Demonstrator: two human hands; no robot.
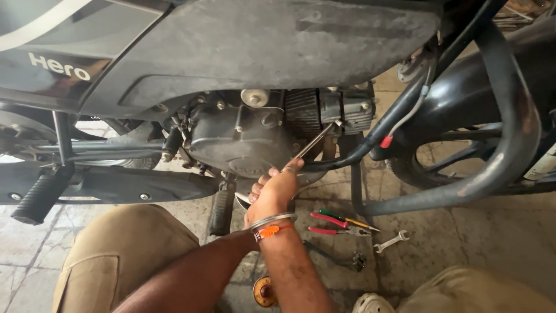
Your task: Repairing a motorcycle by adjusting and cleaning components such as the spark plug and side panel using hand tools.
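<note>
Apparently right hand (277,188) on screwdriver (314,141).

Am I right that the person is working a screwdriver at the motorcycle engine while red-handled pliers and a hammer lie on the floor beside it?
Not quite: the head view shows a small open-ended spanner, not a hammer, lying beside the red-handled pliers on the floor.

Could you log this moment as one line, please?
right hand: holds screwdriver at motorcycle engine | left hand: hidden | pliers on floor
</note>
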